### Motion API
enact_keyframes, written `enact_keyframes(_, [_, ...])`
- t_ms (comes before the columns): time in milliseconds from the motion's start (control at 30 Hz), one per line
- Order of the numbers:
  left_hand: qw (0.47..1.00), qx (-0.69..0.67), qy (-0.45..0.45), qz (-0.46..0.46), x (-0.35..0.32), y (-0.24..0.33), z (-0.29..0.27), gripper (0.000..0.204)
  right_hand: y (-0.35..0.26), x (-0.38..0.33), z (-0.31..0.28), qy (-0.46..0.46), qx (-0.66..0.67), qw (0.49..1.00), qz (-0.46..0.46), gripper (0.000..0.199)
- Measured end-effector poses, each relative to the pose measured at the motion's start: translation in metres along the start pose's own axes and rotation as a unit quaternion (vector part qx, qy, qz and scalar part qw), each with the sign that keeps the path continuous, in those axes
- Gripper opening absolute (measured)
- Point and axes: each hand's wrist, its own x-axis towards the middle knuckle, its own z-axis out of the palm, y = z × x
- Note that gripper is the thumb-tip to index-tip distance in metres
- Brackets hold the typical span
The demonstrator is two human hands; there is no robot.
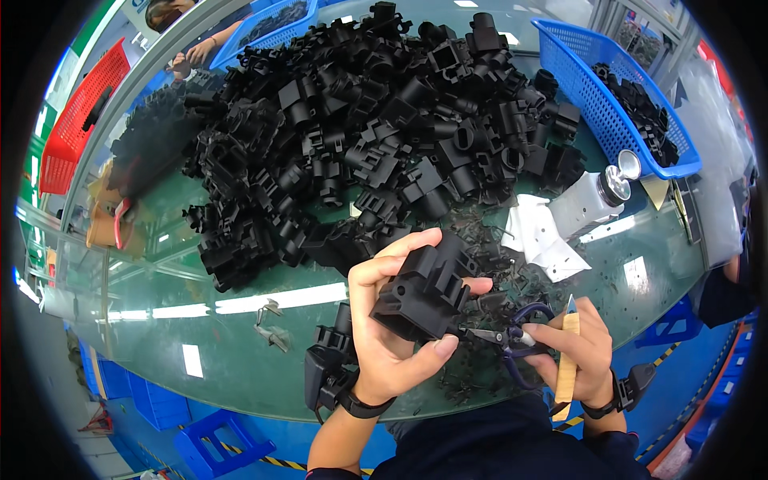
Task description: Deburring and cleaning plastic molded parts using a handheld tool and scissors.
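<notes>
My left hand is closed around a black moulded plastic part, its fingers behind it and its thumb at the lower edge. The part is tilted, with a boxy opening facing me. My right hand grips small scissors with dark purple loop handles. Their blades point left and reach the part's lower right corner, close to my left thumb. A knife with a tan wrapped handle is also held in my right hand, its blade pointing up. Black trimmings lie on the table beneath.
A large heap of black plastic parts covers the back of the green table. At the right stand a blue basket of black pieces, a pump-top bottle and a crumpled white cloth. Another person's hands show at far left.
</notes>
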Motion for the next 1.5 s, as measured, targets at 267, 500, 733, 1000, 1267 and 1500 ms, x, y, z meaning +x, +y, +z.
enact_keyframes(267, [0.999, -0.024, -0.034, 0.016, 0.000, -0.003, -0.004, 0.066, -0.003, 0.000, -0.004, 0.001, -0.033, 0.999, -0.001, 0.039])
enact_keyframes(500, [1.000, 0.000, -0.027, 0.003, 0.000, -0.003, -0.005, 0.066, -0.005, -0.001, -0.006, 0.003, -0.057, 0.998, -0.009, 0.040])
enact_keyframes(733, [0.999, 0.012, -0.046, 0.014, 0.000, -0.004, -0.007, 0.068, -0.005, -0.001, -0.005, 0.008, -0.061, 0.998, -0.011, 0.039])
enact_keyframes(1000, [0.997, 0.017, -0.072, 0.015, 0.000, -0.007, -0.009, 0.069, -0.007, 0.001, -0.004, 0.008, -0.056, 0.998, -0.011, 0.039])
enact_keyframes(1267, [0.996, -0.011, -0.075, 0.041, 0.000, -0.006, -0.007, 0.065, -0.008, 0.000, -0.003, -0.003, 0.011, 1.000, 0.025, 0.038])
enact_keyframes(1500, [0.996, 0.035, -0.068, 0.038, 0.001, -0.007, -0.008, 0.069, -0.005, -0.007, 0.006, 0.008, 0.130, 0.986, 0.107, 0.035])
